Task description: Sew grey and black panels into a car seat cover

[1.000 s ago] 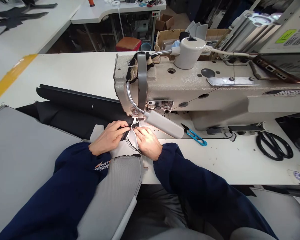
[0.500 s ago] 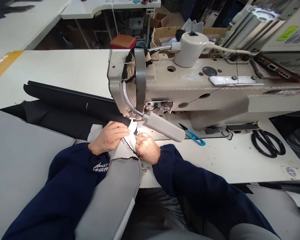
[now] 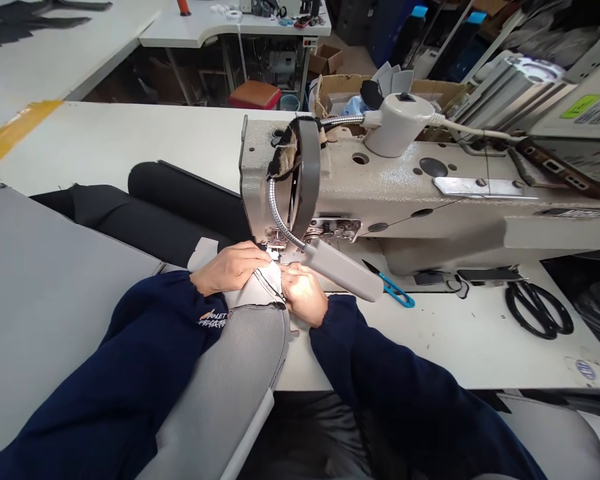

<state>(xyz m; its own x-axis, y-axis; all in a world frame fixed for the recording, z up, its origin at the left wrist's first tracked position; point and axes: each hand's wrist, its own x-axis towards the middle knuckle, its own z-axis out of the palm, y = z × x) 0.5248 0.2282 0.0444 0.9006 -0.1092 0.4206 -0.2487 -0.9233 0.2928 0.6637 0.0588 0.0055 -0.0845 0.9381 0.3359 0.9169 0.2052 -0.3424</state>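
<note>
My left hand [image 3: 234, 268] presses with curled fingers on a white fabric piece [image 3: 250, 292] just in front of the sewing machine's needle area. My right hand [image 3: 305, 292] pinches the right edge of that same piece, close under the lit lamp [image 3: 344, 270]. The white fabric is joined along a dark seam to a grey mesh panel [image 3: 230, 367], which hangs toward my lap. Black fabric [image 3: 190, 200] lies folded behind and left of my left hand. The sewing machine [image 3: 405, 193] stands over the work; the fingertips partly hide the fabric at the presser foot.
Blue thread snips [image 3: 395, 291] lie right of the lamp, and black-handled scissors [image 3: 539, 310] farther right. A large grey panel [image 3: 55, 287] covers the table's left side. Behind the machine stand a cardboard box [image 3: 327, 90] and a red-edged stool [image 3: 255, 95].
The view has shifted, so the machine sits lower and farther right. The white fabric strip at the needle shows less, and the black fabric's left end has drawn nearer the machine. Both hands keep their hold.
</note>
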